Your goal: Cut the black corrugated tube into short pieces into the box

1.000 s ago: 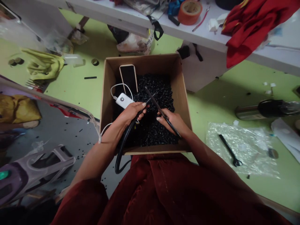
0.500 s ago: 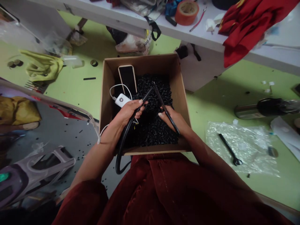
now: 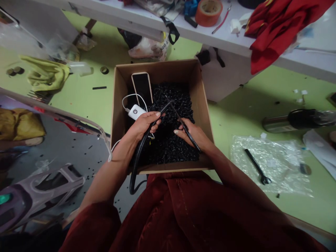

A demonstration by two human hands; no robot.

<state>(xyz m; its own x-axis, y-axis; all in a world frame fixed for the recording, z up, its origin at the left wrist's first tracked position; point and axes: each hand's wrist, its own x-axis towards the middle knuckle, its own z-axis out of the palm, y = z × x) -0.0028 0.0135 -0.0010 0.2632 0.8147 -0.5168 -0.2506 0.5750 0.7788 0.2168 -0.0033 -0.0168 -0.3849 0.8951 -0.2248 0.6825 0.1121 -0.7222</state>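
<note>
Over an open cardboard box (image 3: 198,101), my left hand (image 3: 147,123) is closed around a black corrugated tube (image 3: 135,162). The tube's end points up and right, and its other part loops down over the box's near edge. My right hand (image 3: 196,132) grips a long, thin dark blade-like tool (image 3: 190,136); its exact kind is unclear. The tool's far end meets the tube's end. Below lie many short black pieces (image 3: 173,148) filling the box. A white device (image 3: 135,111) with a cable and a phone (image 3: 142,87) rest in the box's left side.
Behind the box runs a white table (image 3: 231,42) with orange tape (image 3: 208,13) and red cloth (image 3: 273,35). To the right lie a plastic sheet (image 3: 286,164), a black rod-like piece (image 3: 256,164) and a flask (image 3: 275,123). A grey plastic stool (image 3: 55,187) is at left.
The tool in my right hand has tilted left, its far end moving from just beside the tube's end to across it. My left hand and the tube hold nearly still.
</note>
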